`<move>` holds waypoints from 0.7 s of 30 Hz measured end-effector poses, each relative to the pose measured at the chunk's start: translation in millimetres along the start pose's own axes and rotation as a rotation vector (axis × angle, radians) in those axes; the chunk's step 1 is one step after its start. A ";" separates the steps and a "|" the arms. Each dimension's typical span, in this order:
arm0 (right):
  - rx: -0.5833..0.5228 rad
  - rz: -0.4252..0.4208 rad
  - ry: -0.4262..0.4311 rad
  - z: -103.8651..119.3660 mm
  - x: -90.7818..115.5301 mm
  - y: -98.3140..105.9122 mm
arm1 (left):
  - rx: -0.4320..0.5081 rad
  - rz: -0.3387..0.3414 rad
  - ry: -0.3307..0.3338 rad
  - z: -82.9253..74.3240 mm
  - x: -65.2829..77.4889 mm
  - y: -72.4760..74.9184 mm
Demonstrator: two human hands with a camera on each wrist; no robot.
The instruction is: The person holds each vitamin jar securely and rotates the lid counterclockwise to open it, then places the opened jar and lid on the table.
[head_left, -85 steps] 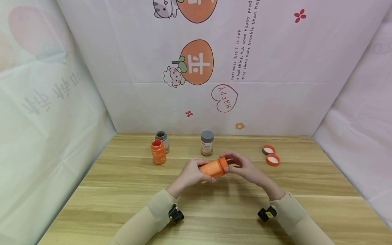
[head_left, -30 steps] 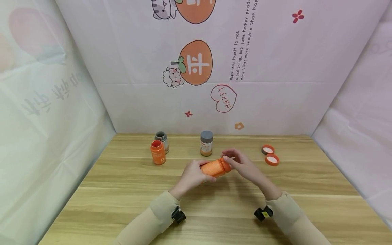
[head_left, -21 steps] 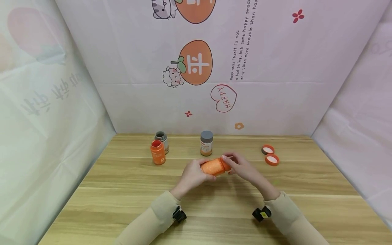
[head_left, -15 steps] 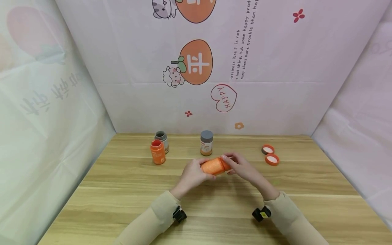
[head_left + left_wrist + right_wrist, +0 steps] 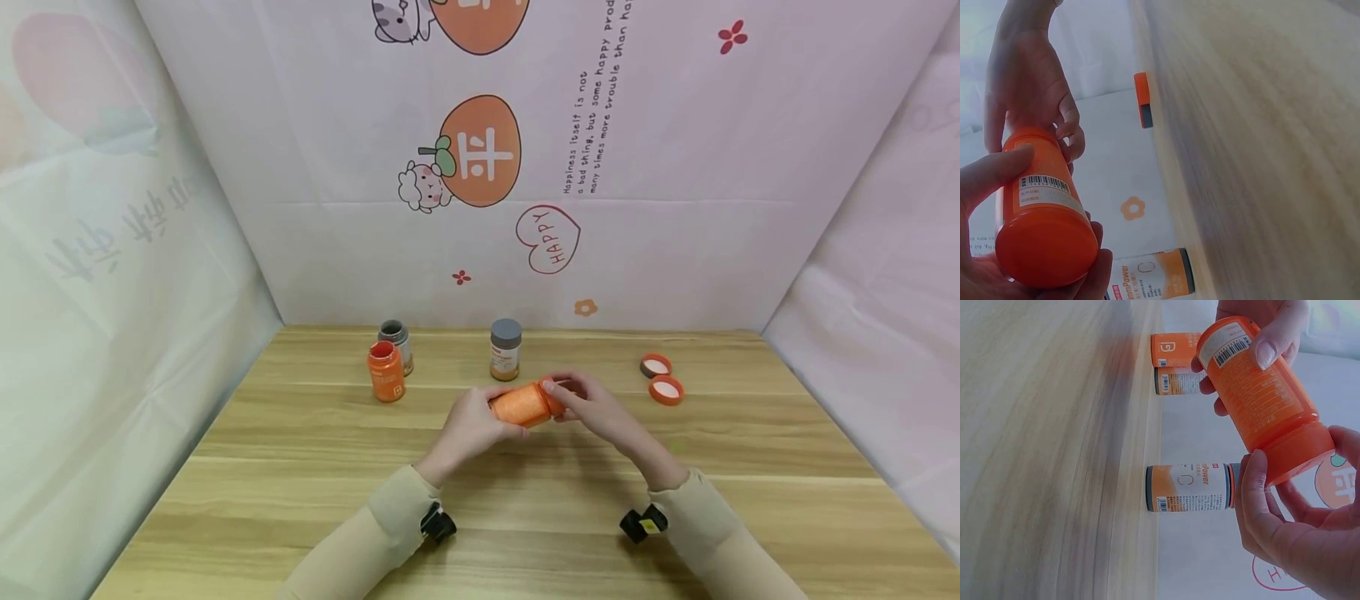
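Observation:
An orange supplement bottle [image 5: 521,407] is held tilted above the table by my left hand [image 5: 472,423], its thumb along one side and fingers curled round the body. My right hand [image 5: 597,410] grips the bottle's orange cap [image 5: 1300,453] between thumb and fingers. In the right wrist view the cap sits on the bottle's neck, level with the rim as far as I can see. The left wrist view shows the bottle's base and a barcode label [image 5: 1044,190]. Just beyond the hands stands a capped bottle with a grey lid [image 5: 506,350].
At the left, an uncapped orange bottle [image 5: 387,375] stands in front of an uncapped grey-necked bottle [image 5: 406,346]. To the right lie two loose caps, one orange [image 5: 666,390] and one orange and grey [image 5: 656,366], insides up. A printed cloth [image 5: 637,250] rises behind the wooden table [image 5: 300,467].
My right hand's fingers have shifted round the cap: the thumb was low, then the fingers lifted, and now they wrap it again. The left hand and bottle have barely moved.

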State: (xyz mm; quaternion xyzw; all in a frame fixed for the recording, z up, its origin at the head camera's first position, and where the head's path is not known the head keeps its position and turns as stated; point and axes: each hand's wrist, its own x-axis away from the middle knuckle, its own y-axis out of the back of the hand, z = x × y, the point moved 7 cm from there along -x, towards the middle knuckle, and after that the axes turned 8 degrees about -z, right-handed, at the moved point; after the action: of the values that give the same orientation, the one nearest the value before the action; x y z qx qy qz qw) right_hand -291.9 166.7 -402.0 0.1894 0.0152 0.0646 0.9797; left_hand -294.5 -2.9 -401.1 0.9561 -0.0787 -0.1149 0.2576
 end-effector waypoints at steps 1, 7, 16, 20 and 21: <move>0.000 0.003 0.004 0.6 0.5 0.2 | 0.009 0.003 -0.001 -0.1 0.0 0.3; 0.008 0.034 0.051 2.3 1.9 0.8 | 0.051 0.033 0.006 1.5 1.2 1.1; -0.001 0.098 0.160 6.5 4.3 2.3 | 0.074 0.061 0.020 3.4 2.6 1.1; -0.001 0.114 0.184 7.6 5.5 3.7 | 0.083 0.067 0.030 3.8 3.0 1.7; -0.003 0.117 0.186 7.7 5.7 4.1 | 0.085 0.068 0.034 4.0 3.1 1.9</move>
State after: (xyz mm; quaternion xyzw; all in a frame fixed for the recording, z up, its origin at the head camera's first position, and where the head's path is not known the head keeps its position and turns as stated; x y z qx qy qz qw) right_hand -286.3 168.4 -393.4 0.1818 0.0949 0.1391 0.9688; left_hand -292.7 -7.0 -404.1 0.9648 -0.1115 -0.0864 0.2218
